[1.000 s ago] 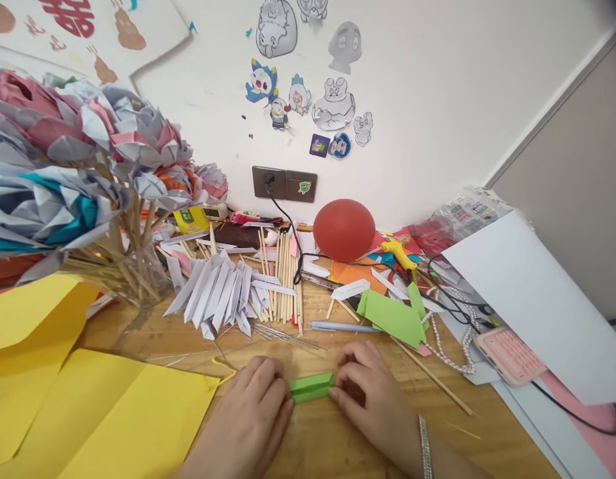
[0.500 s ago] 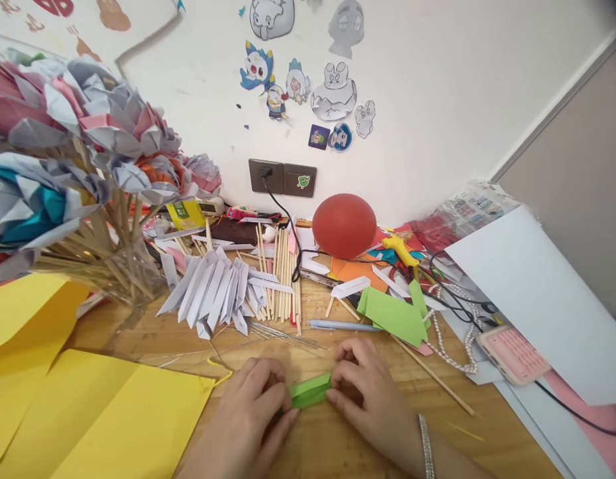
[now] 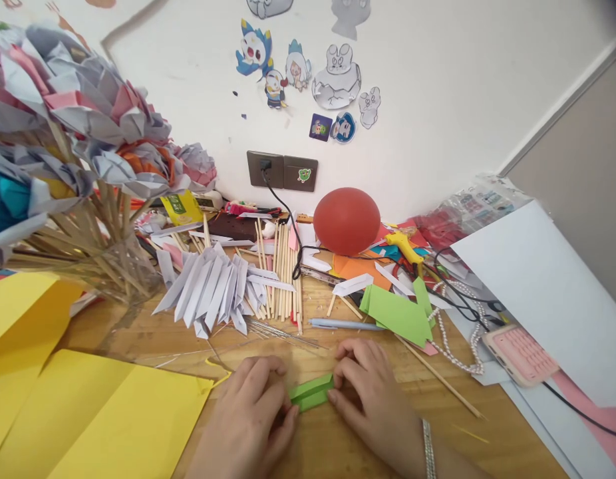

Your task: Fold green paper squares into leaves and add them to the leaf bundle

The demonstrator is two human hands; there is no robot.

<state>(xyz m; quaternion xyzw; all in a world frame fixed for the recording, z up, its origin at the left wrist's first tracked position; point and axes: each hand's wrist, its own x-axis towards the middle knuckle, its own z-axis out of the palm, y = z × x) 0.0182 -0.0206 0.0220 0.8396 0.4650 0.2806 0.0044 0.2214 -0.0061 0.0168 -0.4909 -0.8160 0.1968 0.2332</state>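
Note:
A narrow strip of folded green paper (image 3: 312, 392) lies low over the wooden table, with a crease running along its length. My left hand (image 3: 255, 412) pinches its left end between thumb and fingers. The right end is pinched by my right hand (image 3: 370, 392), which wears a sparkling bracelet at the wrist. Both ends of the strip are hidden behind the fingers. Beyond the hands lie a grey-blue pen (image 3: 345, 324) and a stack of green paper pieces (image 3: 398, 313).
Folded white paper strips (image 3: 208, 293) and wooden sticks (image 3: 287, 279) lie behind the left hand. Yellow paper (image 3: 128, 419) covers the left side. A red balloon (image 3: 346, 221), a yellow glue gun (image 3: 405, 246), a pink calculator-like device (image 3: 521, 354) and paper flowers (image 3: 88, 113) stand around.
The view has shifted slightly. Both hands keep hold of the green paper strip, and its lengthwise fold shows a little more plainly now.

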